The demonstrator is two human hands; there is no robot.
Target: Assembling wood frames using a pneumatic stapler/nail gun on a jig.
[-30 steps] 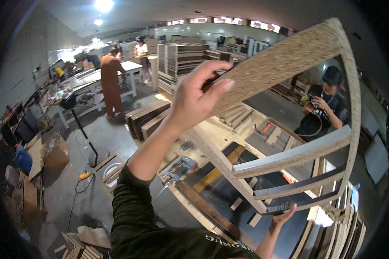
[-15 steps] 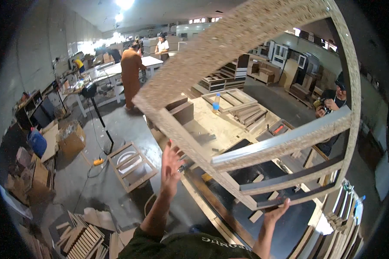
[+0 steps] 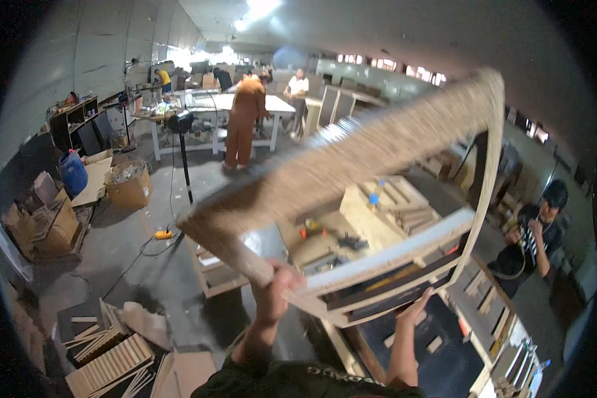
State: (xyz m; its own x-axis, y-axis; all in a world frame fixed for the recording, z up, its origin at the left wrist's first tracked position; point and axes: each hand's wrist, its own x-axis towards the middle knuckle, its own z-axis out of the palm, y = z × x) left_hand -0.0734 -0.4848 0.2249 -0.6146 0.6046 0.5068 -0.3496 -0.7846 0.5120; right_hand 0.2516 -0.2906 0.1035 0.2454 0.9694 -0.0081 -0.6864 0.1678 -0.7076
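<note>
A large wooden frame [image 3: 338, 156] is held up in front of me, tilted over the worktable. It has one broad board along its far side and several narrow slats nearer me. My left hand [image 3: 277, 292] is wrapped round its left side rail. Under the nearest rail is my right hand [image 3: 412, 313], its fingers pressed against the wood and partly hidden. Motion blurs the broad board.
Below the frame stands a worktable [image 3: 312, 249] with tools and a blue-capped bottle [image 3: 373, 198]. Wood strips [image 3: 113, 365] lie at lower left. A person [image 3: 534, 232] stands at right; others work at a white table [image 3: 282, 106]. A yellow power strip [image 3: 163, 235] and cable cross the floor.
My left hand, open and apart from the rail before, has closed on it. The frame has tipped lower and to the left, and my view has shifted.
</note>
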